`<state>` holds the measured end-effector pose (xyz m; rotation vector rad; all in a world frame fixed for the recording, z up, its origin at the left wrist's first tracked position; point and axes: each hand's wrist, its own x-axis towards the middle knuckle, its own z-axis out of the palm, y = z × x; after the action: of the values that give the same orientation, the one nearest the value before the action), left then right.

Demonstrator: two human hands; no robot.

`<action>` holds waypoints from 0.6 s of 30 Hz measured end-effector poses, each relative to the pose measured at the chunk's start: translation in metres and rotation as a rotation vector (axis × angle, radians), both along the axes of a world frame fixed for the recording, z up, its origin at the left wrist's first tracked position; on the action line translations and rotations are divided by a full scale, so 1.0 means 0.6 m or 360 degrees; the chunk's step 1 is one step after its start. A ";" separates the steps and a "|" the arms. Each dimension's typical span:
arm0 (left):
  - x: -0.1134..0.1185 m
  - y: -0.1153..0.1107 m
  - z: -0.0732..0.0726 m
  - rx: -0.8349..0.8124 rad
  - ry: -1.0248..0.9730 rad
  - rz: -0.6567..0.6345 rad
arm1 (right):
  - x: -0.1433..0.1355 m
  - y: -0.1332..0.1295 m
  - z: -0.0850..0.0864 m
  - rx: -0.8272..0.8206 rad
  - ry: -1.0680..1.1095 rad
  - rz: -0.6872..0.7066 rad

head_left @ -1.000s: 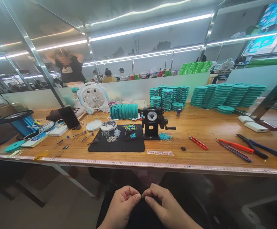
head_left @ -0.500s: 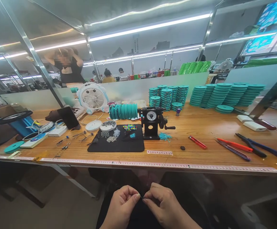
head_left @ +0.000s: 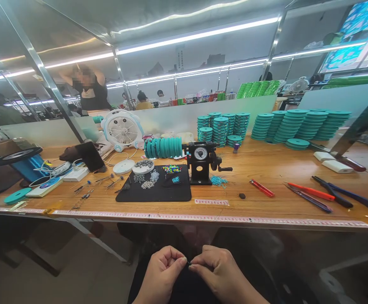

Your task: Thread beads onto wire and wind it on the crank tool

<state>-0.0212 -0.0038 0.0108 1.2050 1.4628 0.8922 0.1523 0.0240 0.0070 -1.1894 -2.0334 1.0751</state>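
Below the table's front edge, over my lap, my left hand [head_left: 165, 272] and my right hand [head_left: 217, 270] face each other, fingertips nearly touching. Each pinches with thumb and forefinger at a tiny dark thing [head_left: 188, 263] between them, too small to name. Beyond them on the table lies a black mat [head_left: 158, 195] bearing small beads and metal parts. A black winding device [head_left: 200, 166] with a dial and crank stands at the mat's right, teal spools [head_left: 165, 147] on its shaft.
Pliers [head_left: 345, 192], orange tweezers [head_left: 312, 191] and a red tool [head_left: 262, 188] lie at the right. Teal spool stacks [head_left: 293, 124] stand behind. A white fan [head_left: 123, 130], phone [head_left: 90, 156] and blue wire reel [head_left: 33, 164] are at the left. People are in the background.
My right hand's fingers have shifted slightly, while my left hand is nearly still. A person has come into view at the far left background.
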 end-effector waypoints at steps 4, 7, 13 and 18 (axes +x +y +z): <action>-0.003 0.002 -0.001 -0.0045 -0.0105 0.0008 | 0.009 0.000 0.000 -0.0036 0.0059 -0.0050; -0.013 0.011 0.009 -0.0178 -0.0185 -0.0096 | 0.020 0.000 0.005 -0.0029 0.0062 -0.0032; -0.027 0.027 0.067 0.0018 0.0377 -0.0342 | 0.024 -0.002 0.011 0.0003 0.0016 0.0044; -0.001 0.030 0.068 0.0074 0.0606 -0.0562 | 0.015 -0.002 0.005 0.0136 0.0075 0.0135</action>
<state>-0.0220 0.0142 0.0517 1.6729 1.4598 0.4741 0.1615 0.0231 0.0099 -1.0339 -2.0878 1.0351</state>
